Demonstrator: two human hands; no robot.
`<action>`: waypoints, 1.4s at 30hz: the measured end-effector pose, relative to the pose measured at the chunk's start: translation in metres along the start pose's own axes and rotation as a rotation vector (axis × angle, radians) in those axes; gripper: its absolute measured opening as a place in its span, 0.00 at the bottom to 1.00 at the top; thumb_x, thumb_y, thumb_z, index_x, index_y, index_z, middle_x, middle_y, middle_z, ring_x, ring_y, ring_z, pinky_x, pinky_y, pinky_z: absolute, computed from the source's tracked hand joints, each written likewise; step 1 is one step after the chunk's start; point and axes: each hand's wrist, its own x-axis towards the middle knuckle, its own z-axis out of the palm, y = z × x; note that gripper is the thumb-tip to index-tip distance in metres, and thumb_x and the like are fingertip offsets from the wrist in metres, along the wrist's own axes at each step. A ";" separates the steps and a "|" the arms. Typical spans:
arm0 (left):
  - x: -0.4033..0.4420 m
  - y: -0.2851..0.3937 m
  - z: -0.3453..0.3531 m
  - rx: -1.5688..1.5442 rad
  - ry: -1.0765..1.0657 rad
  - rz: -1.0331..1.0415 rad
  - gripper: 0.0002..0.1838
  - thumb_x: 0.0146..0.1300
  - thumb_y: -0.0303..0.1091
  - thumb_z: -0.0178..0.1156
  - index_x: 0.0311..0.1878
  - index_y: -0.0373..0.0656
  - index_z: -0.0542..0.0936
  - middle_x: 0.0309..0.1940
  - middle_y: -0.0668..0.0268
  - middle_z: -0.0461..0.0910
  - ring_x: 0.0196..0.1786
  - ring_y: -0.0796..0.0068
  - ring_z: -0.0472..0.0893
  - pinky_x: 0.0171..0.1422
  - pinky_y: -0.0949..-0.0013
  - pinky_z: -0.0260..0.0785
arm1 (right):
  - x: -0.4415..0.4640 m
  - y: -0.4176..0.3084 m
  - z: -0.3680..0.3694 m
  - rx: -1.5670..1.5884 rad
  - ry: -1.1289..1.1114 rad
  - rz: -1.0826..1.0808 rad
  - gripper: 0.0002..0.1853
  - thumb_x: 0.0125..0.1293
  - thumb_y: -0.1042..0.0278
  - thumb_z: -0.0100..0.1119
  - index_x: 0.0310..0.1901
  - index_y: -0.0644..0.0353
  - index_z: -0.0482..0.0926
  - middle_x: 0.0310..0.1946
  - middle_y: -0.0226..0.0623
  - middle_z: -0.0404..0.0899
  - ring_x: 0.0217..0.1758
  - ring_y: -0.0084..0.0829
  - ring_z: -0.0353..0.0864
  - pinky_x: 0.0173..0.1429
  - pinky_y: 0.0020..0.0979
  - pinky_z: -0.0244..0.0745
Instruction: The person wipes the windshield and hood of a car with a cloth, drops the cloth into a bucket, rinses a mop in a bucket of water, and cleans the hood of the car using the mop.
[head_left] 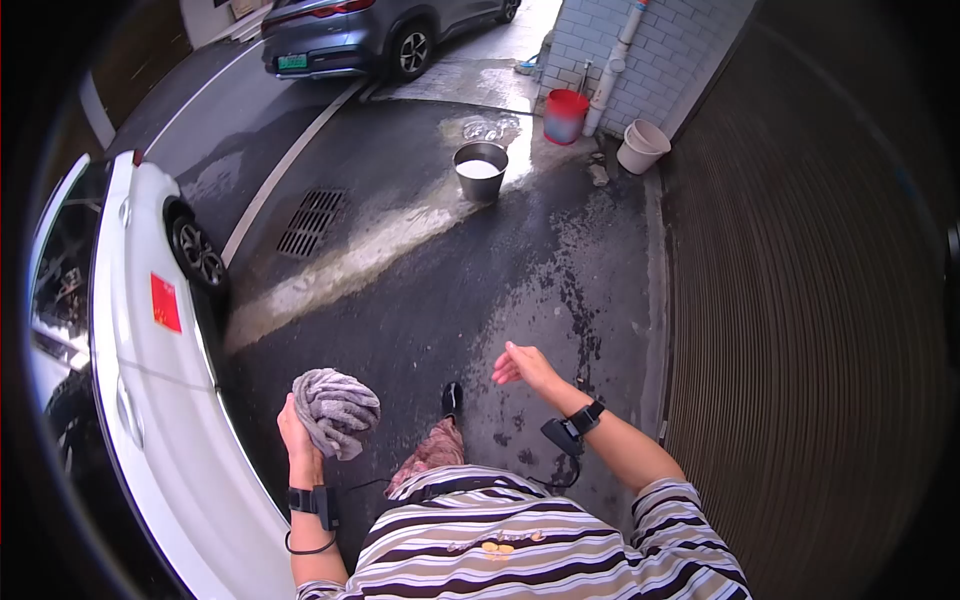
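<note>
My left hand [297, 430] is closed around a bunched grey towel [338, 412], held up beside the white car [150, 410]. The towel is crumpled into a thick, folded bundle that hides most of my fingers. My right hand [524, 368] hangs in the air over the pavement with its fingers stretched out and nothing in it. Ahead on the ground stands a dark bucket [482, 190] with something white, like suds or bright liquid, inside.
A red bucket [566, 118] and a whitish bucket [643, 147] stand by the tiled wall [590, 60] and its pipe. A drain grate [312, 222] lies left of centre. A grey car [350, 38] is parked farther off. A ribbed shutter [790, 300] runs along the right.
</note>
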 end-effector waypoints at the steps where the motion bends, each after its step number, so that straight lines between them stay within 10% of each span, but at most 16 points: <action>1: 0.025 -0.001 0.021 0.015 -0.008 0.004 0.20 0.72 0.40 0.44 0.45 0.31 0.79 0.39 0.59 0.81 0.41 0.71 0.80 0.48 0.68 0.72 | 0.015 -0.005 -0.019 0.025 0.047 0.017 0.30 0.73 0.46 0.34 0.37 0.66 0.78 0.33 0.45 0.83 0.33 0.31 0.84 0.41 0.28 0.76; 8: 0.171 -0.028 0.245 -0.262 -0.328 -0.375 0.28 0.73 0.53 0.38 0.55 0.36 0.73 0.50 0.58 0.78 0.49 0.66 0.79 0.57 0.63 0.71 | 0.063 -0.037 -0.161 0.216 0.389 0.129 0.29 0.73 0.45 0.34 0.38 0.63 0.78 0.34 0.44 0.84 0.34 0.30 0.84 0.40 0.27 0.77; 14: 0.271 -0.041 0.438 -0.032 -0.682 -0.518 0.21 0.58 0.28 0.58 0.56 0.36 0.69 0.47 0.58 0.77 0.46 0.65 0.80 0.53 0.62 0.75 | 0.102 -0.038 -0.272 0.342 0.612 0.211 0.28 0.73 0.45 0.33 0.38 0.62 0.77 0.34 0.44 0.84 0.33 0.30 0.84 0.39 0.27 0.76; 29: 0.490 -0.082 0.728 -0.006 -0.277 -0.702 0.03 0.46 0.25 0.56 0.26 0.45 0.74 0.21 0.66 0.74 0.25 0.69 0.77 0.30 0.63 0.74 | 0.456 -0.230 -0.533 0.164 0.388 0.160 0.28 0.72 0.46 0.37 0.35 0.63 0.78 0.28 0.40 0.84 0.26 0.27 0.82 0.31 0.24 0.72; 37: 0.638 -0.140 0.816 -0.033 -0.278 -0.738 0.03 0.50 0.28 0.59 0.25 0.45 0.74 0.22 0.66 0.74 0.25 0.70 0.77 0.29 0.62 0.73 | 0.639 -0.341 -0.584 0.003 0.169 0.103 0.28 0.73 0.45 0.37 0.35 0.63 0.79 0.31 0.41 0.84 0.30 0.26 0.82 0.37 0.26 0.74; 42: 0.735 -0.190 0.878 -0.137 -0.284 -0.698 0.12 0.53 0.23 0.54 0.42 0.39 0.75 0.34 0.60 0.79 0.37 0.65 0.80 0.42 0.63 0.76 | 0.712 -0.381 -0.654 -0.011 0.230 0.193 0.27 0.73 0.47 0.37 0.37 0.63 0.79 0.31 0.40 0.84 0.31 0.27 0.83 0.37 0.27 0.73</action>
